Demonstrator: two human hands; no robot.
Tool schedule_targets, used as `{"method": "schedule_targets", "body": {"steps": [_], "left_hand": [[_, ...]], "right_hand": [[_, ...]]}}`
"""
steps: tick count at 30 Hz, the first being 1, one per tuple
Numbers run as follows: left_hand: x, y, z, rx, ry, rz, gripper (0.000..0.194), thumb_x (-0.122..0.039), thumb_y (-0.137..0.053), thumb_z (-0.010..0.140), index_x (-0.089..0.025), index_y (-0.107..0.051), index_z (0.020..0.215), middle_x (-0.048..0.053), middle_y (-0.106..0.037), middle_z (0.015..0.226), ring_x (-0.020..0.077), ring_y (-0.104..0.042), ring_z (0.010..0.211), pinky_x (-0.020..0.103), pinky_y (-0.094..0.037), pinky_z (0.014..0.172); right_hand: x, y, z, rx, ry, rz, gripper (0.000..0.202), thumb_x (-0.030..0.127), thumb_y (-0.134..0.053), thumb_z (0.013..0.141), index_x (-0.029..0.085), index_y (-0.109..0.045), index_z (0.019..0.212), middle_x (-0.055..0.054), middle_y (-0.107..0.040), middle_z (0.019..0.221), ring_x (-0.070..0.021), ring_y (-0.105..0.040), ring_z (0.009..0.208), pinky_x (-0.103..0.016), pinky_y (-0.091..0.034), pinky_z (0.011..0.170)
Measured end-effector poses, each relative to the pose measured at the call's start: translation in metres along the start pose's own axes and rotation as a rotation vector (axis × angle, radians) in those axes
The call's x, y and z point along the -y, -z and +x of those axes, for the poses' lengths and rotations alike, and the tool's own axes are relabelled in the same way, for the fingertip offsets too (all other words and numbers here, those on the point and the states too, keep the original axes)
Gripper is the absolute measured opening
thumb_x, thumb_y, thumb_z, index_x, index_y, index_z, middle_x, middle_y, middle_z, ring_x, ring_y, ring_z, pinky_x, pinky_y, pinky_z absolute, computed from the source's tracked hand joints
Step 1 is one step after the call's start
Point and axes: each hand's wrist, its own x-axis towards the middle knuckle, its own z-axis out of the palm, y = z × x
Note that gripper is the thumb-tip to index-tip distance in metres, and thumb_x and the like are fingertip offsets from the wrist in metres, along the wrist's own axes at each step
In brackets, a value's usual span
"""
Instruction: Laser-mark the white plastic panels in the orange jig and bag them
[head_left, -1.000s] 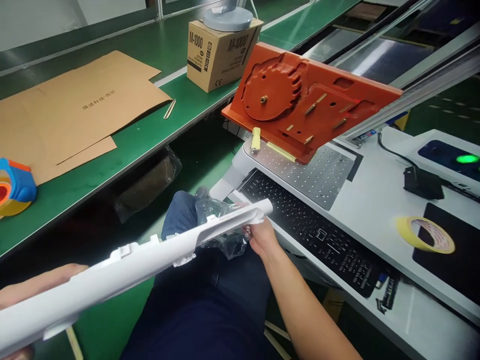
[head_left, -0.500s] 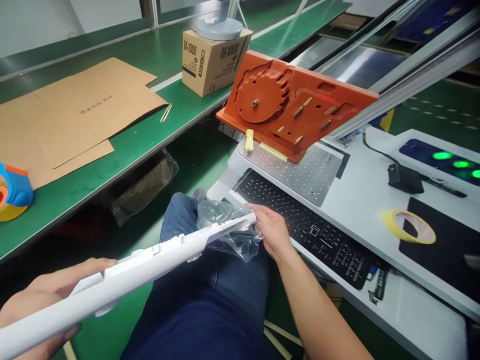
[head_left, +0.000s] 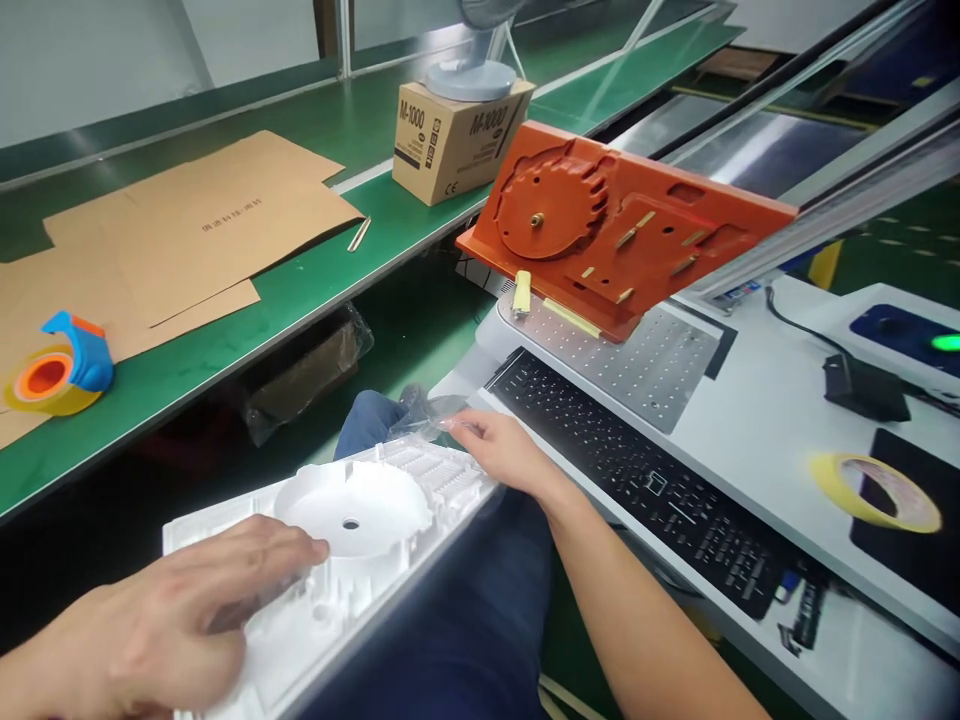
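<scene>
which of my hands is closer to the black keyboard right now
Right. Your right hand sits just off the black keyboard's near-left edge, on the white plastic part; your left hand rests on that part's far end, well away.

Both arms are bare from the wrist up as far as the view reaches; no sleeve, watch, ring or glove shows on either. The left hand [head_left: 169, 625] is seen from the back, its fingers long with short, plain nails. The right hand [head_left: 502, 455] has a slim wrist and a bare forearm [head_left: 637, 610]. The legs wear dark blue trousers [head_left: 457, 620] of a denim-like cloth, lighter and more faded at the knee [head_left: 367, 430].
</scene>
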Motion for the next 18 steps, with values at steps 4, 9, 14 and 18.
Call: {"method": "schedule_targets", "body": {"steps": [4, 9, 14, 18], "left_hand": [[-0.016, 0.009, 0.033, 0.083, 0.013, 0.075, 0.077, -0.019, -0.061, 0.096, -0.033, -0.051, 0.171, 0.004, -0.062, 0.167, 0.0314, -0.064, 0.15, 0.038, -0.05, 0.127], [-0.002, 0.003, 0.073, 0.122, -0.306, 0.054, 0.063, -0.012, -0.064, 0.092, -0.022, -0.066, 0.154, 0.013, -0.047, 0.177, 0.037, -0.054, 0.159, 0.047, -0.041, 0.135], [0.008, -0.018, 0.092, 0.084, -0.439, 0.091, 0.015, -0.009, -0.069, 0.089, -0.021, -0.074, 0.096, 0.013, -0.036, 0.183, 0.0426, -0.053, 0.158, 0.057, -0.038, 0.135], [0.007, -0.032, 0.101, 0.151, -0.435, 0.183, 0.007, -0.015, -0.067, 0.091, -0.019, -0.073, 0.09, 0.016, -0.04, 0.181, 0.0446, -0.051, 0.159, 0.059, -0.037, 0.135]], "right_hand": [[0.012, 0.005, -0.011, 0.059, 0.05, 0.019, 0.038, 0.05, -0.06, 0.101, 0.024, -0.087, 0.1, -0.005, -0.08, 0.091, -0.0249, -0.068, 0.079, -0.034, -0.054, 0.077], [0.036, 0.008, -0.033, 0.039, 0.061, -0.041, 0.027, 0.036, -0.063, 0.102, 0.027, -0.088, 0.108, -0.005, -0.083, 0.102, -0.0277, -0.074, 0.091, -0.035, -0.054, 0.085], [0.068, -0.017, -0.033, 0.098, 0.131, -0.199, 0.032, 0.026, -0.052, 0.11, 0.024, -0.085, 0.111, -0.006, -0.082, 0.112, -0.0276, -0.075, 0.104, -0.036, -0.05, 0.089], [0.103, -0.047, -0.023, 0.16, 0.237, -0.267, 0.03, 0.027, -0.052, 0.116, 0.024, -0.081, 0.12, -0.005, -0.08, 0.12, -0.0262, -0.073, 0.114, -0.036, -0.047, 0.091]]}}
